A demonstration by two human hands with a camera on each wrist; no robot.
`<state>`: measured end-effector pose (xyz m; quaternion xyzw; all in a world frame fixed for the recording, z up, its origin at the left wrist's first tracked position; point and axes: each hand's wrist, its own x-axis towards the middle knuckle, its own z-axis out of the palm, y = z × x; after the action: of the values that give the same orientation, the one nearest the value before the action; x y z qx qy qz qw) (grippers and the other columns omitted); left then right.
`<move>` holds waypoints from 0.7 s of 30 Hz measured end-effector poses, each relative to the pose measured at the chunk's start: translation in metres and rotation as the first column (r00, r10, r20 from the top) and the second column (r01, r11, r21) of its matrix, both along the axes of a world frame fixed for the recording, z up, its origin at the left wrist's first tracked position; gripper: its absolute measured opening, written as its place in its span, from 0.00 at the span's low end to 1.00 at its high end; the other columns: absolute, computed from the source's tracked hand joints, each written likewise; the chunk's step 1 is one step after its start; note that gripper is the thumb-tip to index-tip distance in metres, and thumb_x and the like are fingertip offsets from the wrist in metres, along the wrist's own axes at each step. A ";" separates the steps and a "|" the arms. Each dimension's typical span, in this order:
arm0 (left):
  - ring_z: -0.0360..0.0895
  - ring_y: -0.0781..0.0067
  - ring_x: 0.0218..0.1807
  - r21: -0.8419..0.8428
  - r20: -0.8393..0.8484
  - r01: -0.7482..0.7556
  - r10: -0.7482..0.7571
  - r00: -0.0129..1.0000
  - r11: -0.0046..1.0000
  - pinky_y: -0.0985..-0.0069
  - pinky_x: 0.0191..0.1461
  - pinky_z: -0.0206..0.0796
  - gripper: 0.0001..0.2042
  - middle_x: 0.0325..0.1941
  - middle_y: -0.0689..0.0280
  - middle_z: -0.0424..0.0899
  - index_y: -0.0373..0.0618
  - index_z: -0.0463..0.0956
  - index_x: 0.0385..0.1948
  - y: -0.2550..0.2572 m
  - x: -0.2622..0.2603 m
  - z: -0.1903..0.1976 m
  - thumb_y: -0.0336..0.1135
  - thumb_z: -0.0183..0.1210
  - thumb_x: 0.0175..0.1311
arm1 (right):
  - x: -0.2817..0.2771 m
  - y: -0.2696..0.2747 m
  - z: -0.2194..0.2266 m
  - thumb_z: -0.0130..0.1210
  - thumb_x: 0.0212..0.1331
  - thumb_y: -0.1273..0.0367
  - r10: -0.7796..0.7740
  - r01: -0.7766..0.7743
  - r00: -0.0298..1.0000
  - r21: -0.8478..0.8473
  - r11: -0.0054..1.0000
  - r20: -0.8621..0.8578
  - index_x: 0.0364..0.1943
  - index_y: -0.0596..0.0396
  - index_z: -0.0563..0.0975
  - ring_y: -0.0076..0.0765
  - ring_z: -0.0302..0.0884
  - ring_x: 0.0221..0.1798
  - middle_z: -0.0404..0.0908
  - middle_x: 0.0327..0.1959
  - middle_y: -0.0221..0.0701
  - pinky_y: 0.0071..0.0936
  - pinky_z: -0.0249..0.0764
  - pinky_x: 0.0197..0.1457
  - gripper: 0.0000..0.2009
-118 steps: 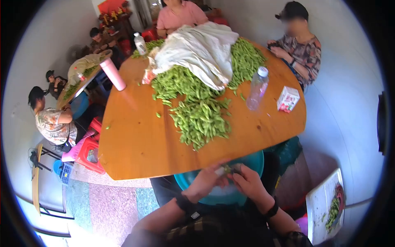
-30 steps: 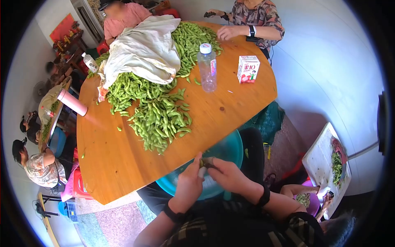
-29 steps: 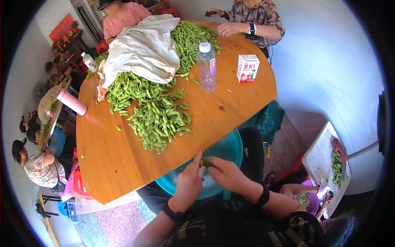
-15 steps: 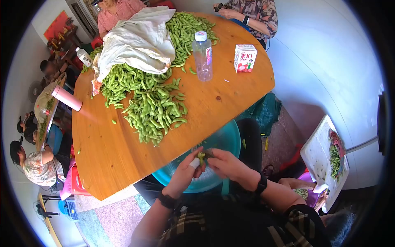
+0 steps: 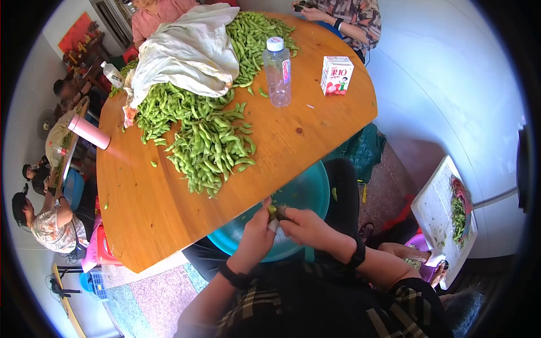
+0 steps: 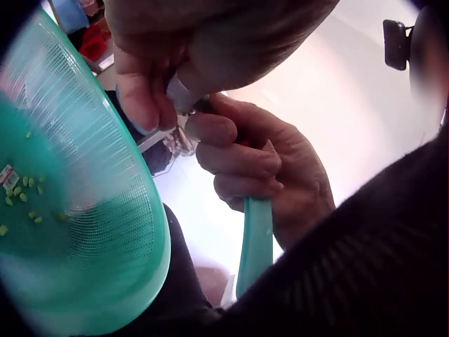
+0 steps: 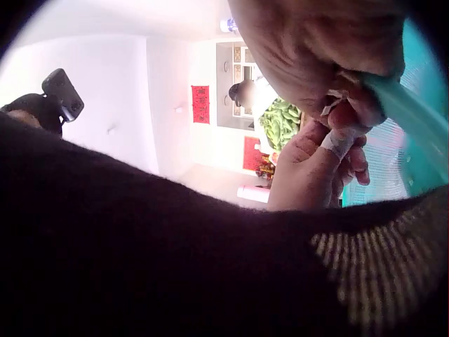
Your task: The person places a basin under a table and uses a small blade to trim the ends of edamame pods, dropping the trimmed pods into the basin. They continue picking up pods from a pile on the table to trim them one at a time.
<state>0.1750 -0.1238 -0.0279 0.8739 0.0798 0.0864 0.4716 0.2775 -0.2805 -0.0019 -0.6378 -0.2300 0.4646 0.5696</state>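
Lying between close-set hands, green pod pinched by left, teal strip gripped by right.

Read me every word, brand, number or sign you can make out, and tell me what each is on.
"果10" on the red-and-white carton; its smaller print is illegible.
Clear bottle: lettering too small.
Bottle by the white cloth: too small.
Red wall sign, right wrist view: characters too blurred.
Red wall sheet, head view: nothing legible.
Patch in the teal basin: too blurred.
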 end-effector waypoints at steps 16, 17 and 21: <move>0.79 0.73 0.38 -0.900 -0.195 -0.058 -0.279 0.940 0.433 0.78 0.44 0.72 0.23 0.46 0.62 0.79 0.40 0.59 0.70 0.032 0.002 -0.014 0.36 0.46 0.77 | 0.012 0.003 -0.030 0.51 0.66 0.70 -0.029 0.028 0.995 -0.019 0.999 -0.096 0.36 0.57 0.76 0.20 0.69 0.25 0.73 0.24 0.26 0.22 0.64 0.27 0.05; 0.79 0.72 0.40 -0.932 -0.208 -0.115 -0.249 0.946 0.343 0.78 0.45 0.72 0.21 0.47 0.61 0.78 0.39 0.62 0.68 0.032 0.004 -0.021 0.34 0.46 0.76 | 0.009 0.005 -0.034 0.51 0.66 0.70 -0.025 0.023 0.995 -0.019 1.000 -0.094 0.36 0.57 0.76 0.20 0.69 0.25 0.73 0.24 0.26 0.22 0.64 0.27 0.05; 0.77 0.71 0.43 -0.987 -0.159 -0.155 -0.134 0.978 0.040 0.74 0.47 0.73 0.19 0.50 0.59 0.77 0.37 0.65 0.62 0.030 0.008 -0.037 0.31 0.49 0.73 | 0.007 0.009 -0.045 0.52 0.65 0.71 -0.089 0.001 0.859 0.173 0.985 0.504 0.39 0.62 0.75 0.29 0.74 0.28 0.75 0.24 0.38 0.33 0.71 0.33 0.06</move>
<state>0.1827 -0.0935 -0.0646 0.3054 0.1726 -0.0811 0.9329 0.2849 -0.2712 -0.0472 -0.6932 -0.3956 0.2450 0.5504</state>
